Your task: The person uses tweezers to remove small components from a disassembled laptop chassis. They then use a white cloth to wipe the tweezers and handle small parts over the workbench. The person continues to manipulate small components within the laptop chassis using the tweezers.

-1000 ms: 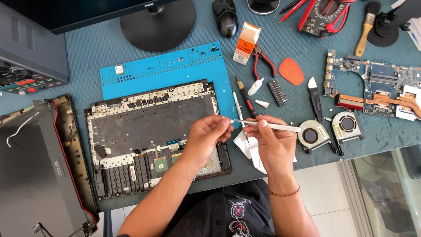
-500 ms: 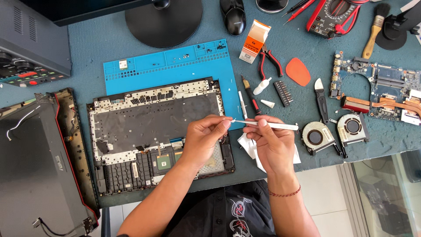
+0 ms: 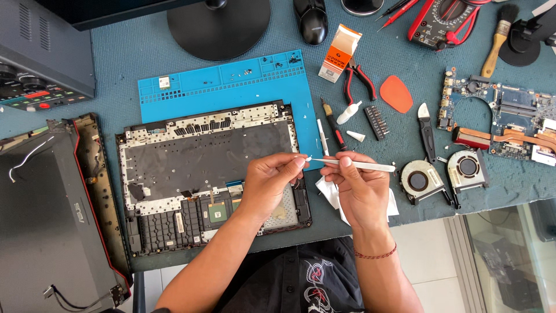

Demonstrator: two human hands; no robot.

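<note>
above the opened laptop base (image 3: pixel 202 168) — both hands, left hand (image 3: pixel 271 181) and right hand (image 3: pixel 359 188), pinch tweezers (image 3: pixel 356 166).

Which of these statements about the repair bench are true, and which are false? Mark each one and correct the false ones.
1. The right hand holds white tweezers. True.
2. The left hand rests on the mouse. False: its fingers meet the tweezers' tip.
3. Two cooling fans lie to the right of the hands. True.
4. The opened laptop base lies on a red mat. False: it overlaps a blue mat.
</note>
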